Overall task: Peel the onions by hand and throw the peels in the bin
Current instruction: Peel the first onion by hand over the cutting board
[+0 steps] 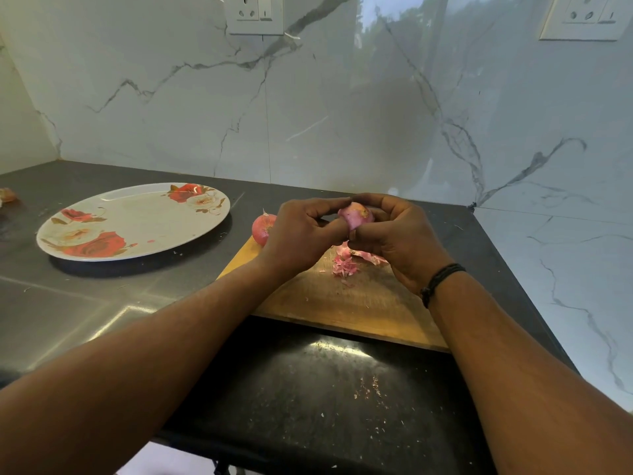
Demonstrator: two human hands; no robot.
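Onion [356,216] in the head view: held up off the wooden cutting board [346,303], between both hands, roughly scene centre, above the board's far part. Its skin reads pale pink, mostly bare, small brownish patch at the top.

Left hand [301,231]: fingers curled in toward the onion from the left, thumb and forefinger tips pinching at its left and lower side. Grip looks tight, no gap visible between fingertips and onion.

Right hand [397,234]: fingers wrapped round the onion from the right and from behind, thumb pressed against the lower front. Curled closed on it. Black band [442,281] on the right wrist.

Second onion [263,229]: still in red skin, sits at the board's far-left corner, partly hidden behind the left hand. Can't tell if it rests on the board or on the counter edge beside it.

Peels [346,264]: small pink heap on the board just below the hands, plus a larger curled piece just to its right under the right hand.

Board lies on a dark counter [85,303]. Fine peel crumbs scattered on the near counter.

Floral plate [137,221]: white with red roses, on the counter left of the board, well apart from the hands.

Another brownish scrap [7,195] at the far-left edge, cropped, can't identify.

Marble-pattern wall behind, two sockets [255,13] up top.
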